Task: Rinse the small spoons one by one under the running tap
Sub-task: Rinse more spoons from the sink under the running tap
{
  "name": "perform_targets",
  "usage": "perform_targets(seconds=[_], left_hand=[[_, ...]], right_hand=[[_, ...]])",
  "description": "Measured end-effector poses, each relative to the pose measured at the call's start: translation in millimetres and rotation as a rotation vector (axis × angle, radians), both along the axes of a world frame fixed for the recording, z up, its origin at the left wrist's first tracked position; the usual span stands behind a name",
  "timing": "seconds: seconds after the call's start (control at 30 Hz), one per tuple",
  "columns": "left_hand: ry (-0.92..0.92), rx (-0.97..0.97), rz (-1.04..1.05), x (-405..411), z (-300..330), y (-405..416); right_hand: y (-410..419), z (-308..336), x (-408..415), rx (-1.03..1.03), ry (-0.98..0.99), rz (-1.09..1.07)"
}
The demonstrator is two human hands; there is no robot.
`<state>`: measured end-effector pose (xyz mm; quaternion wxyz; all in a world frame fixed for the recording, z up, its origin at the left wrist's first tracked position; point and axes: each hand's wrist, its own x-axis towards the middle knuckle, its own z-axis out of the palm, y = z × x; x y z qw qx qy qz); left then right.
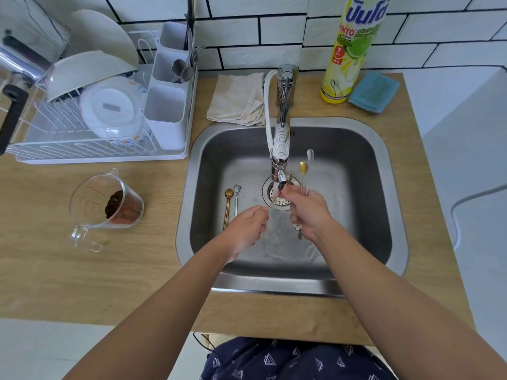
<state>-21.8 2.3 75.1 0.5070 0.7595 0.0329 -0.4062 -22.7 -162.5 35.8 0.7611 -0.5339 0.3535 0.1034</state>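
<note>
While the water runs, both hands work over the drain of the sink.
Left hand: the left hand (248, 224) has its fingers curled and pinches the lower end of a thin gold-coloured metal spoon (275, 199).
Spoon under tap: its long axis goes slanted, from the left fingers up and to the right toward the nozzle; its bowl is hidden behind the right fingers and the nozzle.
Right hand: the right hand (304, 212) grips two more small spoons, a gold one (303, 169) and a pale silver one (309, 165), and its fingertips touch the slanted spoon near the nozzle.
Held pair: both stand almost upright, bowls pointing away from the person, just right of the tap.
Tap: a shiny chrome tap (282, 133) with a white hose beside it.
Sink floor: a gold spoon (227, 207) and a silver spoon (236, 198) lie side by side, left of the left hand, bowls toward the wall.
Sink: a square, matt stainless steel sink (356, 165), set in a light wooden counter (82, 270).
</note>
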Motion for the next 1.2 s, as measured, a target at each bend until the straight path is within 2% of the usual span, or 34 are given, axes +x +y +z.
perform_targets(seconds=[0.13,0.33,0.53,0.7,0.87,1.07,1.2], left_hand=[[-0.051,0.003,0.012,5,4,-4],[-0.083,0.023,-0.032,3,3,-3],[-0.068,0.000,-0.035,7,0,-1],[-0.002,-0.083,-0.005,7,0,6],[0.026,-0.116,0.098,6,-1,5],[0.049,-0.121,0.080,1,-1,9],[0.053,-0.146,0.111,5,0,7]], right_hand=[[12,0,-9,0.035,-0.016,0.165],[-6,4,6,0.060,-0.034,-0.015],[8,-2,-7,0.089,0.009,0.212],[-1,-3,3,0.094,0.019,-0.016],[20,-7,-13,0.016,0.054,0.151],[1,-3,1,0.077,0.040,-0.096],[13,-2,-9,0.037,0.030,0.157]])
